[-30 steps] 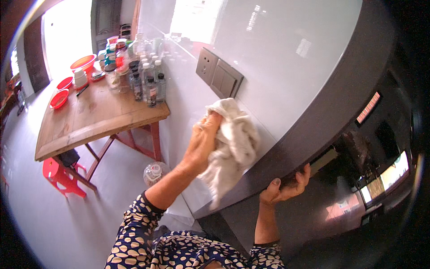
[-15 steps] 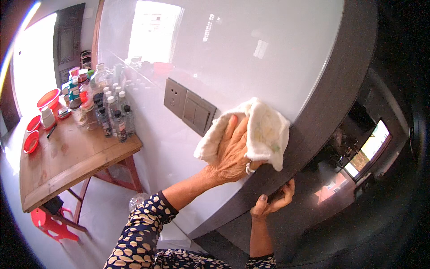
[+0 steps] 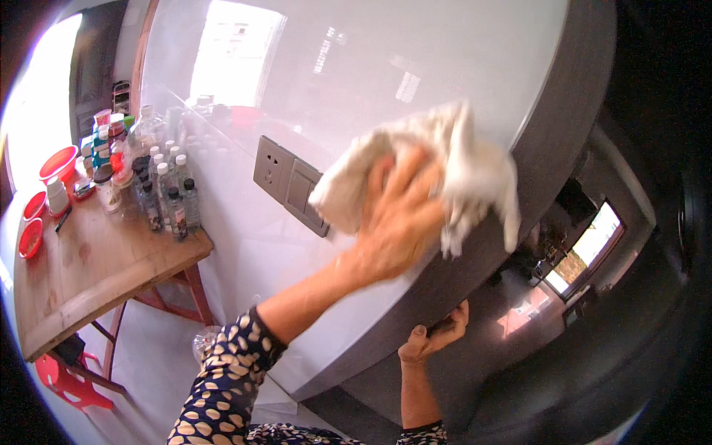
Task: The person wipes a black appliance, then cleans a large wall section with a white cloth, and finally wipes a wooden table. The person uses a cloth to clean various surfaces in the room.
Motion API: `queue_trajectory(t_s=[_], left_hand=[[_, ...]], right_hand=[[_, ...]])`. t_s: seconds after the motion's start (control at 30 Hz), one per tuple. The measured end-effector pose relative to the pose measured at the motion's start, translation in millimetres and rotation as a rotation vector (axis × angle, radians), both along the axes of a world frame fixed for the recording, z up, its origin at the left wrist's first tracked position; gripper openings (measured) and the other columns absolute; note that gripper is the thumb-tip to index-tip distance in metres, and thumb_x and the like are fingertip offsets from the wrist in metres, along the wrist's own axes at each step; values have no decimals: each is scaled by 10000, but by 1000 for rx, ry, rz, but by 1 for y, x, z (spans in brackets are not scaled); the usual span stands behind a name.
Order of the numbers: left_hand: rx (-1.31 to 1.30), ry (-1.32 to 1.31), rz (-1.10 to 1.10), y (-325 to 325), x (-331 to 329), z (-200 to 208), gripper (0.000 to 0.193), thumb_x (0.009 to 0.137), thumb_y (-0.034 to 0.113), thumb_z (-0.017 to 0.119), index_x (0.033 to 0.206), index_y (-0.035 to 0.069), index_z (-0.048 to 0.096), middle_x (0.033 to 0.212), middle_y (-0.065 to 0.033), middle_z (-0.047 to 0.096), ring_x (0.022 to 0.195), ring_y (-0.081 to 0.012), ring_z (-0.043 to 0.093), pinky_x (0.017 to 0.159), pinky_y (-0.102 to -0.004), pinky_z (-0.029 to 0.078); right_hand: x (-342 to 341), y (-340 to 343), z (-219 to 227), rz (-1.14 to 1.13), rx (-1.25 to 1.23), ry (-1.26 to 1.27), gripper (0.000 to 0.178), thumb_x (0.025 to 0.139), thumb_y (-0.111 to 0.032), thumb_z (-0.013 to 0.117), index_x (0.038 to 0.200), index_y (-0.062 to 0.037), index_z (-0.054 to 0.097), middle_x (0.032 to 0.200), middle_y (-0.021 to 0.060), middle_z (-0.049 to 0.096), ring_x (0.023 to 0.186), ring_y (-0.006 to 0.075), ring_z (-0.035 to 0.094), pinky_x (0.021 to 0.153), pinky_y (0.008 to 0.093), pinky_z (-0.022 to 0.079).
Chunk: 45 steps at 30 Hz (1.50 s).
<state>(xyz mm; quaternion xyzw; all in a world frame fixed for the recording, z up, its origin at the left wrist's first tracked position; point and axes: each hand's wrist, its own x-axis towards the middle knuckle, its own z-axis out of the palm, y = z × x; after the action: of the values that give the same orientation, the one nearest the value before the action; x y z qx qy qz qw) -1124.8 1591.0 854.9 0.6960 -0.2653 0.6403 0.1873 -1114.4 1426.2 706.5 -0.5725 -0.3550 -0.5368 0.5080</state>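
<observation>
My left hand (image 3: 400, 215) presses a crumpled off-white cloth (image 3: 475, 174) against the glossy white wall panel (image 3: 415, 44), near its dark edge trim (image 3: 549, 148). Its fingers are spread over the cloth, and hand and cloth are blurred by motion. Just left of the cloth is a grey-brown socket and switch plate (image 3: 293, 182), its right end close to the cloth. Lower down, my right hand (image 3: 437, 334) is beside the trim's lower edge, thumb apart from the curved fingers. Nothing shows in it, and whether it touches the trim I cannot tell.
A wooden table (image 3: 111, 274) on the left bears several clear bottles (image 3: 174, 208), jars and red bowls (image 3: 31, 236). Beneath it stands a red plastic stool (image 3: 70, 382). Right of the trim lies a dark, shiny area with a bright window (image 3: 589, 245).
My left hand has swept the cloth up and to the right across the panel, and the cloth's folds have shifted. The view has turned slightly. My right hand stays by the trim.
</observation>
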Motion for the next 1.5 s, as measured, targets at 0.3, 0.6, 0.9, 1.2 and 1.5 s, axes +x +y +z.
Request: queue_trajectory(t_s=[0.3, 0.6, 0.9, 1.2, 1.5], left_hand=[[49, 74, 155, -2, -2, -4, 278, 774, 342, 570, 1024, 221, 596, 1198, -50, 480, 1293, -273, 258, 1027, -574, 30], [-66, 60, 282, 27, 16, 80, 558, 893, 508, 353, 1300, 126, 372, 1399, -158, 243, 1325, -329, 143, 1056, -577, 46], [-327, -50, 302, 112, 40, 77, 472, 902, 365, 423, 1249, 46, 401, 1264, -135, 370, 1200, -336, 283, 973, -476, 200], [-44, -37, 108, 81, 20, 17, 372, 716, 78, 555, 1081, 145, 540, 1120, -107, 474, 1156, -329, 352, 823, -475, 326], [161, -109, 221, 112, 13, 19, 321, 726, 145, 564, 1046, 175, 557, 1009, -80, 509, 1142, -296, 380, 856, -416, 375]], right_hand=[[1, 2, 2, 69, -49, -23, 531, 781, -292, 464, 1183, -21, 249, 1250, 214, 264, 1131, 315, 337, 952, 460, 315], [5, 0, -4, 110, -3, -7, 518, 764, -296, 479, 1167, -43, 272, 1254, 198, 270, 1128, 306, 345, 937, 474, 351], [-7, -2, -15, -177, 104, 152, 641, 793, -503, 538, 1154, -18, 325, 1254, 220, 301, 1107, 316, 383, 899, 470, 364], [-11, 1, -10, -343, 91, 120, 619, 749, -423, 490, 1190, -20, 327, 1180, 180, 367, 1093, 287, 373, 891, 457, 322], [-56, 29, 23, -813, -289, -181, 424, 798, -319, 448, 1089, -23, 360, 1212, 252, 345, 1131, 341, 328, 959, 494, 233]])
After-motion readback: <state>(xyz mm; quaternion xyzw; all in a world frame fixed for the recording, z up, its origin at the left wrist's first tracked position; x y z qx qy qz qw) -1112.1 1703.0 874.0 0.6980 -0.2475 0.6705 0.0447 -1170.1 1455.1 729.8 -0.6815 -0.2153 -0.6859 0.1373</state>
